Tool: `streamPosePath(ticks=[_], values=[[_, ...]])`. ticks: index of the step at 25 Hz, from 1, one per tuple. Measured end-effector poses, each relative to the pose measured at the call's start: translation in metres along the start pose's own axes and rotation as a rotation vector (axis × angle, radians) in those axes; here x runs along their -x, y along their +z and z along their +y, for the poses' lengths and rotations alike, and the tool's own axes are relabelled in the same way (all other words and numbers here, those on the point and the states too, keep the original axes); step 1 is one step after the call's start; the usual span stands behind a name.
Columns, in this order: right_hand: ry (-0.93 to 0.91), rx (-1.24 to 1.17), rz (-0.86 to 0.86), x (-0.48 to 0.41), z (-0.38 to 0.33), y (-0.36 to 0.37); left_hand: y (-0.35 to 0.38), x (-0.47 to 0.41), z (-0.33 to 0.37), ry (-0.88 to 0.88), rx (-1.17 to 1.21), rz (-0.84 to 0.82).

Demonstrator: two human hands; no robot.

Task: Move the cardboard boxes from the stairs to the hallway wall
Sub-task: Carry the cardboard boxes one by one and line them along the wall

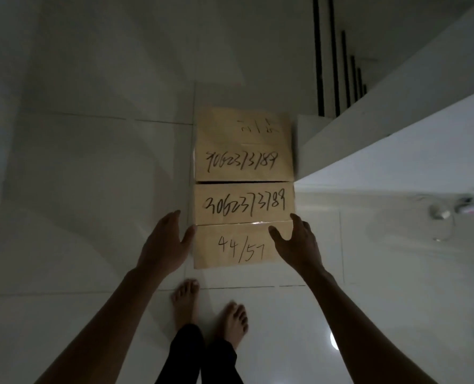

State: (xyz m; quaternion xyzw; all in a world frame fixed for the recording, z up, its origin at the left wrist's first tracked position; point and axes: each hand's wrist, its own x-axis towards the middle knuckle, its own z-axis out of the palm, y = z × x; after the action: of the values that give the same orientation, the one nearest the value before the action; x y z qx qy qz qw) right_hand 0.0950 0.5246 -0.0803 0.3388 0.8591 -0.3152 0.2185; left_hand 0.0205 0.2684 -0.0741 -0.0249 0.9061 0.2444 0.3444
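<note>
Two tan cardboard boxes with black handwritten numbers stand end to end on the white tiled floor. The far box (242,144) sits against the white wall. The near box (244,217) lies just in front of it, marked "44/57" on its closer flap. My left hand (165,241) is spread open beside the near box's left edge, thumb close to the cardboard. My right hand (296,242) hovers open over its right front corner, fingers apart. Neither hand grips the box.
A white stair side wall (396,139) with dark balusters (332,56) rises at the right, next to the boxes. My bare feet (210,309) stand on the glossy floor tiles (91,217) just behind the near box. A small metal fitting (446,214) shows at far right.
</note>
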Motion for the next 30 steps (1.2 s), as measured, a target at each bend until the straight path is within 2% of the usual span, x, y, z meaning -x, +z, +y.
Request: streamPosePath(ticks=[4,7,9,12,16,19,22,25,30], values=[[0.129,-0.017,0.090,-0.080,0.050,0.050,0.074,-0.079,-0.020,-0.148,0.162,-0.061],[0.254,-0.086,0.065,-0.110,0.069,0.070,0.110,-0.099,-0.023,-0.234,0.342,-0.128],[0.225,-0.085,0.041,-0.108,0.066,0.070,0.108,-0.090,-0.019,-0.235,0.392,-0.123],[0.157,-0.043,0.035,-0.071,0.036,0.048,0.069,-0.054,-0.014,-0.233,0.405,-0.105],[0.099,-0.031,-0.008,0.033,-0.049,-0.022,-0.046,0.061,0.004,-0.273,0.403,-0.058],[0.009,-0.025,-0.039,0.130,-0.121,-0.089,-0.138,0.166,0.011,-0.285,0.409,0.063],[-0.136,0.052,-0.158,0.230,-0.193,-0.136,-0.207,0.277,0.000,-0.346,0.485,0.242],[-0.306,0.098,-0.238,0.313,-0.234,-0.155,-0.232,0.380,-0.017,-0.427,0.597,0.439],[-0.545,0.237,-0.342,0.425,-0.254,-0.143,-0.207,0.532,-0.057,-0.544,0.743,0.681]])
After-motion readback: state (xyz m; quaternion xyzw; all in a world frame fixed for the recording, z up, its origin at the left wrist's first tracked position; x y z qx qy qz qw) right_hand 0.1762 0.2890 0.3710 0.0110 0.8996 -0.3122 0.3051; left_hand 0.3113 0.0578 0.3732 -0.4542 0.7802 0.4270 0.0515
